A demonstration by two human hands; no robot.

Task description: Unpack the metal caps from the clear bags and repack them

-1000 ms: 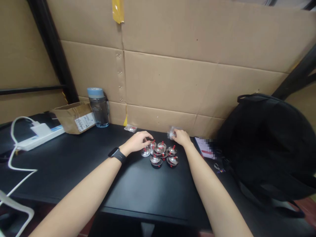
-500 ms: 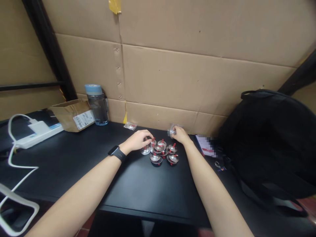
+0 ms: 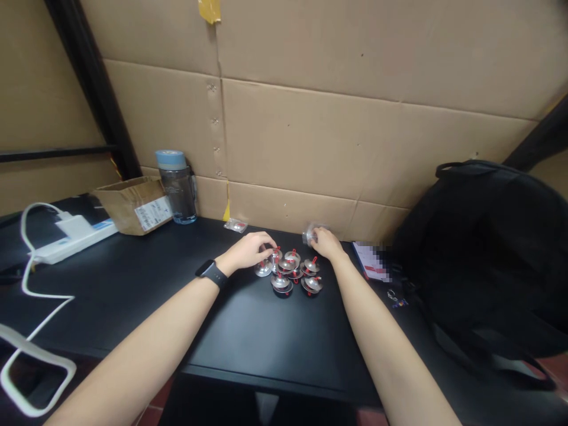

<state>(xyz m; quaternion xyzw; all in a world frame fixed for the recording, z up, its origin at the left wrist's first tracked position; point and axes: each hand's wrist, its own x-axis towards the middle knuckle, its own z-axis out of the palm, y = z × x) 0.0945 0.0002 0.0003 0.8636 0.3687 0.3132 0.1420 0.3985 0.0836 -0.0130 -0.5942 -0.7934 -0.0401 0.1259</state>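
Observation:
Several small silver discs with red tabs [image 3: 293, 273] lie clustered on the black table [image 3: 248, 331]. My left hand [image 3: 251, 250], a black watch on its wrist, rests at the cluster's left edge with its fingers curled over one silver disc [image 3: 263, 269]. My right hand [image 3: 325, 243] lies behind the cluster near the cardboard wall, its fingers closed round a small clear plastic packet [image 3: 309, 235]. Both forearms reach in from the bottom of the view.
A blue-lidded water bottle [image 3: 176, 187], a brown paper bag [image 3: 135, 204] and a white power strip with cable [image 3: 66, 236] stand at the left. A small clear packet [image 3: 235, 225] lies by the wall. A black backpack [image 3: 483, 254], a card [image 3: 370, 263] and keys [image 3: 396, 299] are at the right.
Both hands stay in about the same places at the cluster; only the view has shifted slightly.

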